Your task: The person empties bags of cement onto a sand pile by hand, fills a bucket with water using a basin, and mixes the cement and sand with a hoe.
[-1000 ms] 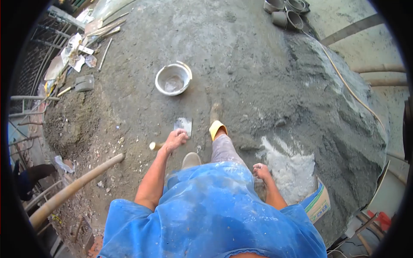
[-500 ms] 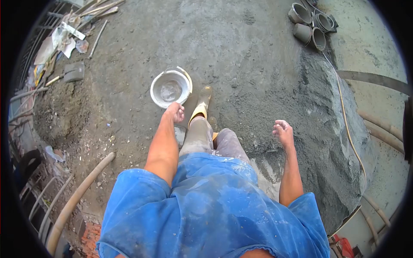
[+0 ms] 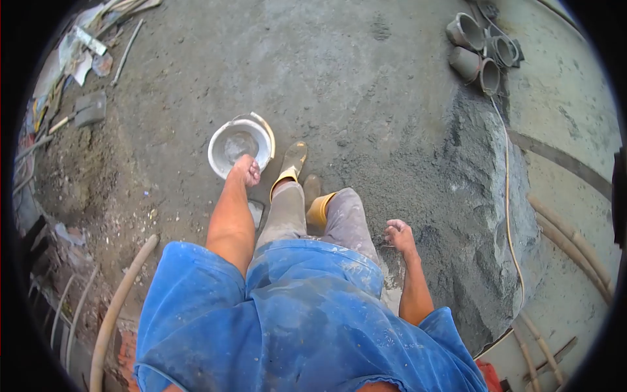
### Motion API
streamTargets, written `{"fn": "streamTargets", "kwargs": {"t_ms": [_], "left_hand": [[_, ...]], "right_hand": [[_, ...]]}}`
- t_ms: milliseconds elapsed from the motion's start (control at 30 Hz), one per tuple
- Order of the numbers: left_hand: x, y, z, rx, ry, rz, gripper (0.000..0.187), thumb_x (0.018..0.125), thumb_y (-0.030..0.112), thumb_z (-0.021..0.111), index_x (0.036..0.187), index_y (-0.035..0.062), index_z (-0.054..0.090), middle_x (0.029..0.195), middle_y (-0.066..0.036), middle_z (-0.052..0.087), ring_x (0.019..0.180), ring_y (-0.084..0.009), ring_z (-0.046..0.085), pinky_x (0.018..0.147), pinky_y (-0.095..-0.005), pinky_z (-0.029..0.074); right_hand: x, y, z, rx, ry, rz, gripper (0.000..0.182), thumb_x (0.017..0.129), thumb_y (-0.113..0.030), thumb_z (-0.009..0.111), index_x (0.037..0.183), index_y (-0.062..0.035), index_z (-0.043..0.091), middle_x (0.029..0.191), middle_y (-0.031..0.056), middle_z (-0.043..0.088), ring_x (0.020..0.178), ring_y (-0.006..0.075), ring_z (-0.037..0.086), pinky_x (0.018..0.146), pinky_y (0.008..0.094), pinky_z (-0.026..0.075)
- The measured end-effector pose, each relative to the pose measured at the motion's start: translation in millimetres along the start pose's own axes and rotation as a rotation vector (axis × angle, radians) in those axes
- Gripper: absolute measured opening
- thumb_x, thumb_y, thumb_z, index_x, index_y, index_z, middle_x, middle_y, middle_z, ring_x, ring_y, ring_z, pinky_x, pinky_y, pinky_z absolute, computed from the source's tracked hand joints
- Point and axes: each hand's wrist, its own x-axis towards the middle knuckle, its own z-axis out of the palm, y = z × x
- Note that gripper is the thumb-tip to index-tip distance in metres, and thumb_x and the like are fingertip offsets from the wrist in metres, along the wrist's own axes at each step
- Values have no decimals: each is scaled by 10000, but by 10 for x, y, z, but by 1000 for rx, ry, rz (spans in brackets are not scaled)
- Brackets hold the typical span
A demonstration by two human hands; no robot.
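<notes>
My left hand (image 3: 247, 170) is closed with its fingers curled, and it overlaps the near rim of a white bucket (image 3: 216, 157). Whatever is inside the fist, if anything, is hidden. Grey residue coats the bottom of this bucket, and its pale handle (image 3: 268, 130) lies over to the right side. Off to the right, my right hand (image 3: 400, 236) hangs over rough grey mortar, fingers loosely bent and apart, holding nothing. A flat grey piece (image 3: 257, 212) shows on the ground beside my left forearm.
Several dark buckets (image 3: 466, 31) lie at the upper right. A cable (image 3: 507, 176) runs along the grey mortar heap (image 3: 480, 261). At the left are a shovel (image 3: 90, 108), scrap and poles. My boots (image 3: 295, 160) stand on wet, grey ground.
My view has shifted, and the bucket and left hand appear further left. The right hand has dropped lower and come inward toward my leg.
</notes>
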Motion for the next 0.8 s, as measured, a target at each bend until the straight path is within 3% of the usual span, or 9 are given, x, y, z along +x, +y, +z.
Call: {"fn": "streamTargets", "kwargs": {"t_ms": [267, 333, 367, 400, 467, 500, 533, 633, 800], "left_hand": [[576, -227, 121, 121, 161, 94, 189, 884, 142, 417, 716, 141, 504, 616, 34, 499, 467, -80, 410, 483, -280, 394], [806, -253, 300, 56, 110, 123, 117, 933, 222, 486, 908, 133, 559, 771, 30, 592, 595, -73, 509, 590, -288, 451], [1214, -294, 220, 29, -53, -2, 324, 968, 292, 459, 1213, 85, 504, 1044, -42, 633, 842, -134, 603, 743, -336, 483], [1380, -373, 335, 16, -55, -22, 324, 968, 292, 459, 1213, 85, 504, 1044, -42, 633, 842, -134, 603, 743, -336, 483], [1650, -472, 627, -325, -21, 69, 541, 989, 377, 413, 1413, 53, 329, 1230, -101, 584, 1066, -213, 587, 855, -393, 471], [1894, -521, 679, -489, -81, 90, 692, 991, 470, 358, 1498, 49, 148, 1456, -149, 390, 1312, -283, 427, 1019, -444, 383], [2071, -525, 747, -510, -85, 73, 692, 991, 470, 358, 1498, 49, 148, 1456, -149, 390, 1312, -283, 427, 1019, -444, 383], [2436, -350, 992, -1300, 9, 166, 841, 945, 578, 337, 1525, 86, -20, 1582, -130, 112, 1459, -283, 151, 1161, -475, 173], [2772, 11, 1018, -1640, 117, 277, 719, 979, 482, 324, 1515, 77, 69, 1545, -152, 183, 1432, -304, 215, 1161, -523, 156]], "right_hand": [[643, -675, -64, 133, -109, -50, 265, 910, -95, 521, 1151, -10, 592, 927, 67, 646, 716, 136, 627, 645, 259, 490], [1070, -472, -46, 125, -165, 1, 263, 921, -125, 528, 1161, -31, 586, 955, 60, 647, 731, 134, 625, 640, 266, 490], [1186, -287, -27, 140, -203, 61, 263, 933, -156, 535, 1170, -52, 580, 983, 52, 648, 746, 131, 623, 634, 272, 490], [1287, -99, -33, 122, -204, 78, 263, 933, -156, 535, 1170, -52, 580, 983, 52, 648, 746, 131, 623, 634, 272, 490], [1459, 211, -91, 12, -206, 136, 247, 932, -136, 537, 1160, -56, 586, 949, 40, 657, 730, 135, 635, 626, 261, 480], [1482, 331, -145, -13, -206, 144, 247, 932, -136, 537, 1160, -56, 586, 949, 40, 657, 730, 135, 635, 626, 261, 480], [1464, 438, -205, -15, -206, 180, 244, 923, -127, 543, 1145, -42, 596, 931, 45, 658, 717, 135, 633, 616, 259, 481], [1483, 488, -412, -89, -186, 245, 239, 914, -121, 554, 1128, -31, 609, 920, 52, 668, 709, 139, 638, 606, 257, 480], [1653, 279, -629, -104, -109, 267, 247, 918, -133, 558, 1135, -27, 607, 941, 65, 681, 725, 144, 649, 623, 256, 479]]}}
